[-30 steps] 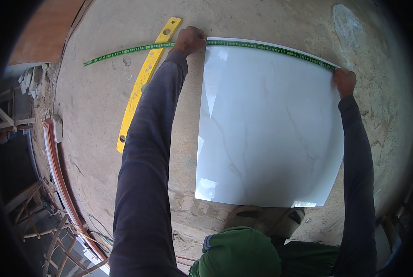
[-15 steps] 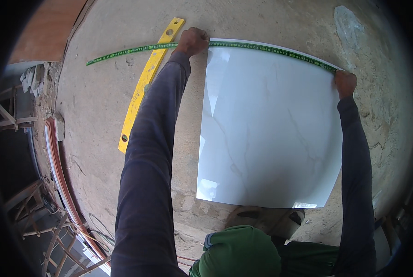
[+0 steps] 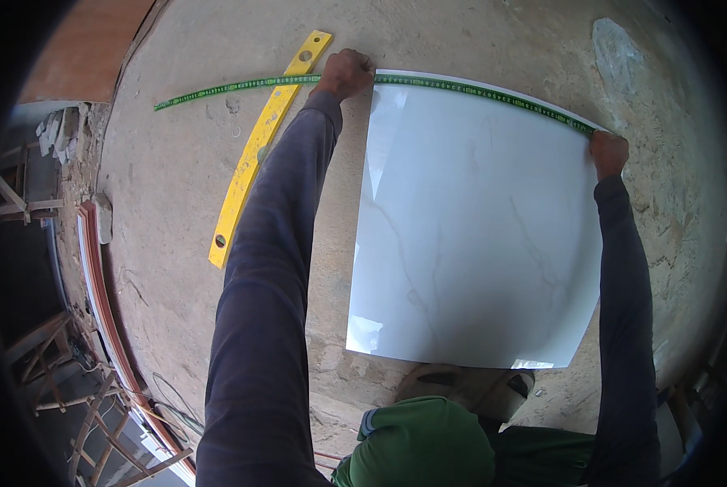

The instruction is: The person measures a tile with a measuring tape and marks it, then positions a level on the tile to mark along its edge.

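A green tape measure blade [image 3: 477,90] lies stretched along the far edge of a large white marbled tile [image 3: 477,235]. At the tile's far left corner, my left hand [image 3: 347,75] is closed on the blade, and the rest of the blade runs on leftward past it. My right hand [image 3: 609,152] is closed around the blade's other end at the far right corner; its fingertips are partly hidden. Under the blade, left of the tile, a yellow spirit level [image 3: 254,166] lies slanted on the floor, partly hidden by my left sleeve.
Rough concrete floor [image 3: 176,178] surrounds the tile. Long reddish-brown strips [image 3: 95,260] lie along the left side, near wooden poles [image 3: 95,438] and stone chunks [image 3: 59,134]. My sandalled foot [image 3: 493,394] is at the tile's near edge, beside my green-clad knee [image 3: 428,442].
The view has shifted slightly. Both hands still hold the blade at the tile's far corners, and the tile and spirit level stay in place.
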Demonstrator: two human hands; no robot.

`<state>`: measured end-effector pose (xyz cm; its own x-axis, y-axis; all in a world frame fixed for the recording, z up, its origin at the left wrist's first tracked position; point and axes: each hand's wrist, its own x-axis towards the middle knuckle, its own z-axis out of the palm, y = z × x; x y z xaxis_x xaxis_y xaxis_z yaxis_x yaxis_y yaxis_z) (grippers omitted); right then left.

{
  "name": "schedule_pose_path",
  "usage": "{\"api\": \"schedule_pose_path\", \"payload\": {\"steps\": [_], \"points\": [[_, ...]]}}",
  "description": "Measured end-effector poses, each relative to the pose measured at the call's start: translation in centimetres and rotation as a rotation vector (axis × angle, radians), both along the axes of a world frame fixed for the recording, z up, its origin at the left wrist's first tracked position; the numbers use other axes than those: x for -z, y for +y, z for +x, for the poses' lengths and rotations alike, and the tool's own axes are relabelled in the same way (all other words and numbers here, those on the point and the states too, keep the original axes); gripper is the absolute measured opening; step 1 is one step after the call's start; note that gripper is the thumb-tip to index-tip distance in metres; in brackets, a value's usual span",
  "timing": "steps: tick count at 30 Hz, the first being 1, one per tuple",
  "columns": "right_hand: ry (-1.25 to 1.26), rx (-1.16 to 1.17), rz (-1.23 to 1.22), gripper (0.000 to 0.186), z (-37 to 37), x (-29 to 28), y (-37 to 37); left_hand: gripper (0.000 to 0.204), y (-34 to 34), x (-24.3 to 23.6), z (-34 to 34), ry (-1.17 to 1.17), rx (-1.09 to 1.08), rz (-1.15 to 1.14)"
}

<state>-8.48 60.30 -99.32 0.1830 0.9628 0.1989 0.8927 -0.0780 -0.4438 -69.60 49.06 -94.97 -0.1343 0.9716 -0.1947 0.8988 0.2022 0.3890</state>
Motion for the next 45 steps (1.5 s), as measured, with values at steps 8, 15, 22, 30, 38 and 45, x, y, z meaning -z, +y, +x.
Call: {"api": "schedule_pose_path", "payload": {"steps": [8, 15, 22, 30, 38, 45], "points": [[0.051, 0.075, -0.036, 0.030, -1.5, -1.3, -0.3, 0.025, -0.3, 0.4, -0.3, -0.011, -0.017, 0.045], [0.026, 0.061, -0.056, 0.032, -2.6, -1.8, -1.3, 0.025, -0.2, 0.3, -0.8, 0.003, -0.003, 0.001], [0.066, 0.044, 0.009, 0.035, -2.1, -1.0, -1.3, 0.026, -0.6, 0.1, -0.3, -0.018, -0.013, 0.018], [-0.159, -0.040, 0.021, 0.032, 0.7, -0.1, 1.1, 0.026, 0.4, -0.2, 0.0, -0.017, -0.003, 0.030], [0.003, 0.064, 0.039, 0.032, -2.1, -0.7, -0.4, 0.027, -0.8, -0.2, -0.5, 0.004, -0.013, 0.007], [0.076, 0.024, -0.006, 0.033, -1.9, -0.8, -1.0, 0.024, -0.3, -0.9, 0.1, 0.004, -0.004, 0.035]]}}
